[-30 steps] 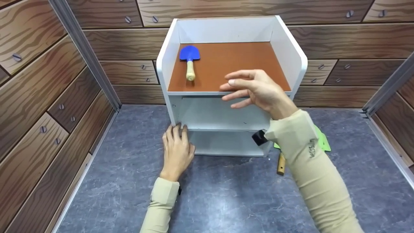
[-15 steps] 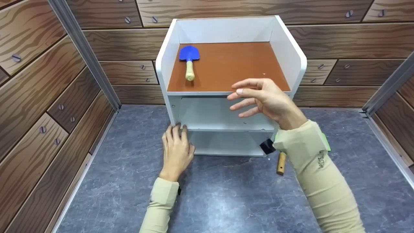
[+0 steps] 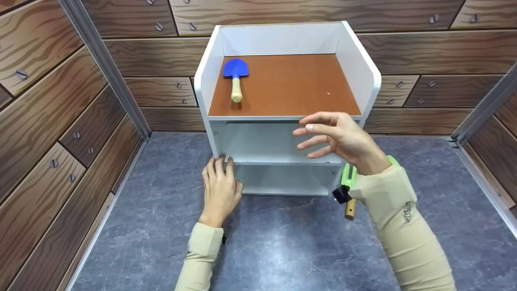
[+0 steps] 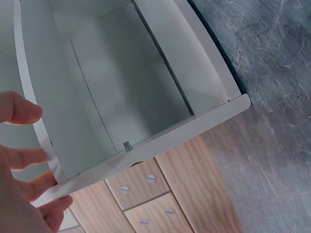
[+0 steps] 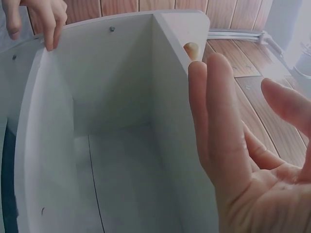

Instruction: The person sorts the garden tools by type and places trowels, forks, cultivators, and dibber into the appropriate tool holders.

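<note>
A small white shelf unit [image 3: 282, 118] with a brown top panel stands against the back wall. My left hand [image 3: 220, 190] rests its fingertips on the unit's left front edge, by the middle shelf board [image 3: 282, 163]; the left wrist view shows those fingers [image 4: 29, 158] at the board's edge. My right hand [image 3: 343, 139] hovers in front of the upper compartment at the right, fingers spread and loosely bent, holding nothing. On the brown top, at the left, lies a toy shovel [image 3: 236, 79] with a blue blade and pale wooden handle.
On the floor right of the unit lies a green tool with a wooden handle [image 3: 350, 209], partly hidden by my right sleeve [image 3: 387, 198]. Wood-patterned walls [image 3: 161, 56] enclose the grey marbled floor [image 3: 274, 250]. A small white speck [image 3: 328, 93] is on the brown top.
My right hand has moved down and slightly right, from over the brown top's front edge to before the upper compartment. My left hand and the shovel have stayed in place.
</note>
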Action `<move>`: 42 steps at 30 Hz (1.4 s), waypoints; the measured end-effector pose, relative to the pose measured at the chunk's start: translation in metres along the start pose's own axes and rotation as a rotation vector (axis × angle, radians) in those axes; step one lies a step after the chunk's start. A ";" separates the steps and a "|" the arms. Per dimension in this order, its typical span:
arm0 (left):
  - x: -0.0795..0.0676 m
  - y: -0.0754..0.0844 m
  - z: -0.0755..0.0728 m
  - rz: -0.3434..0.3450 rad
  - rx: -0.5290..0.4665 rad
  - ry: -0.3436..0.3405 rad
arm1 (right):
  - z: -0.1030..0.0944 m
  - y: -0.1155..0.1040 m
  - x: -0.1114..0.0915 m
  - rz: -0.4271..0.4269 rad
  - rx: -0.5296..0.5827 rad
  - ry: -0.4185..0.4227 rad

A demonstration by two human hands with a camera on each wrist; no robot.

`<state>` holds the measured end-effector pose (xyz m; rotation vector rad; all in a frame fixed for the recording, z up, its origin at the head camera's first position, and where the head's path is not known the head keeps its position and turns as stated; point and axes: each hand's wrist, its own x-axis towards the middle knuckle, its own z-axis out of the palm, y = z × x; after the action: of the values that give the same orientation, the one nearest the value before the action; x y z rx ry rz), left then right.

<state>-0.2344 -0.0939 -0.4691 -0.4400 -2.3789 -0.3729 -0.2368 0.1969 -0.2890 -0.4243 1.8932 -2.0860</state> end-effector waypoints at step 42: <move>-0.001 0.000 0.002 0.005 0.007 0.017 | -0.066 0.051 -0.049 0.103 0.033 0.096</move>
<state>-0.2348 -0.0931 -0.4717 -0.4375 -2.3614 -0.3647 -0.2179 0.2721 -0.3470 -0.2177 1.8880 -2.1009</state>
